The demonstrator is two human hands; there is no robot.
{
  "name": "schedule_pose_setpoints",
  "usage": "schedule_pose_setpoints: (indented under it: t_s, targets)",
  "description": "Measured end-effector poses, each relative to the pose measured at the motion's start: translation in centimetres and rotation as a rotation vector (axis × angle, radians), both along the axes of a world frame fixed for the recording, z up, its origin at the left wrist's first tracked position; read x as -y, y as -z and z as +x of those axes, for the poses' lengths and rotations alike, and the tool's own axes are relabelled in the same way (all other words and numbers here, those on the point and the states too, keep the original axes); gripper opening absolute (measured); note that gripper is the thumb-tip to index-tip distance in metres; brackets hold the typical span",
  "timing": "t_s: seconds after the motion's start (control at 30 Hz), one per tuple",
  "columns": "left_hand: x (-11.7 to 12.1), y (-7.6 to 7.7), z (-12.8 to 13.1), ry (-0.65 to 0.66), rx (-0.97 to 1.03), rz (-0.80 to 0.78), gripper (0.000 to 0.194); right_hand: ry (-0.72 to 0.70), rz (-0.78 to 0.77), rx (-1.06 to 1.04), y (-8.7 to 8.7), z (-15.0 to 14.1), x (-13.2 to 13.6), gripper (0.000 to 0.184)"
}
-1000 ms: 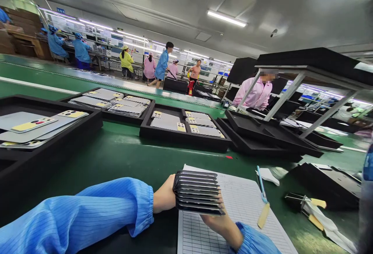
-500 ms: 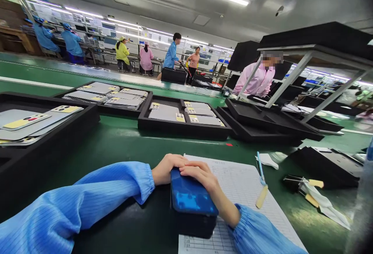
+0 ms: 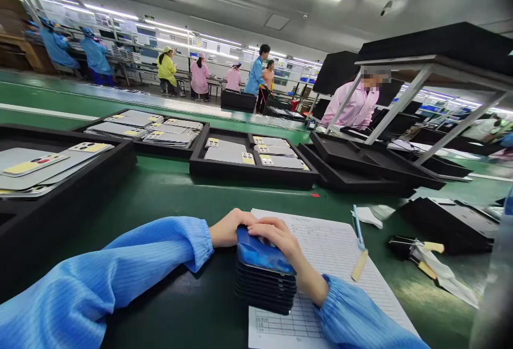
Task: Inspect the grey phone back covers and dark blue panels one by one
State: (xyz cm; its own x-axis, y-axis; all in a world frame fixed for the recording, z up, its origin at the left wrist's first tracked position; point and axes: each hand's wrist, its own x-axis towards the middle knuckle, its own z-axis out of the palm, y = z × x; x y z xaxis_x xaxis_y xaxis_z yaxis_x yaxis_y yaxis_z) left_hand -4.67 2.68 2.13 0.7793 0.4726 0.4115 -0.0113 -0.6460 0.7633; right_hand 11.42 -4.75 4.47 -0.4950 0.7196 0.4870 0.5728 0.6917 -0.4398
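A stack of thin, dark, phone-sized panels point(image 3: 266, 279) with a glossy blue top stands partly on a printed form point(image 3: 336, 247). My left hand point(image 3: 228, 228) is closed around its far left end, with the fingertips hidden behind the stack and under the other hand. Lying across the top and right side, my right hand point(image 3: 280, 239) grips the same stack, its fingers together. The layered edges of several panels show at the near side. To the right of the form's middle lie a blue pen point(image 3: 358, 227) and a wooden-handled tool point(image 3: 359, 265) whose kind I cannot make out.
Black trays point(image 3: 252, 175) holding light panels with yellow camera areas line the back and left. More black trays point(image 3: 372, 162) are stacked at right, under a metal-legged stand point(image 3: 396, 103). Pale-handled tools point(image 3: 430, 261) lie beside a white cloth. A co-worker in pink point(image 3: 348, 103) is beyond.
The stack now shows its separate layers more plainly, tilted slightly. My hands stay on it, shifted only a little. In the background, a person in blue has moved right.
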Motion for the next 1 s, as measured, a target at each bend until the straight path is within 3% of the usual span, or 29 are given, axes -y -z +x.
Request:
schedule_pose_setpoints:
  t_s: [0.17, 0.37, 0.5, 0.7, 1.0]
  targets:
    - [-0.8, 0.1, -0.3, -0.008, 0.021, 0.189, 0.020, -0.009, 0.055, 0.040, 0.0, 0.1, 0.0, 0.026]
    - [-3.9, 0.2, -2.2, -0.111, 0.013, 0.400, 0.034, 0.003, 0.084, 0.078, 0.7, 0.4, -0.5, 0.043]
    - [-5.1, 0.1, -3.2, -0.131, -0.064, 0.492, 0.034, 0.016, 0.059, 0.084, 1.0, 0.6, -0.7, 0.041]
    - [-4.9, -0.4, -3.0, -0.061, -0.192, 0.583, 0.031, -0.011, 0.002, 0.090, 0.8, 0.5, -0.8, 0.034]
    - [-4.9, -0.4, -2.9, -0.068, -0.256, 0.627, 0.031, -0.025, -0.019, 0.069, 0.4, 0.6, -0.6, 0.028]
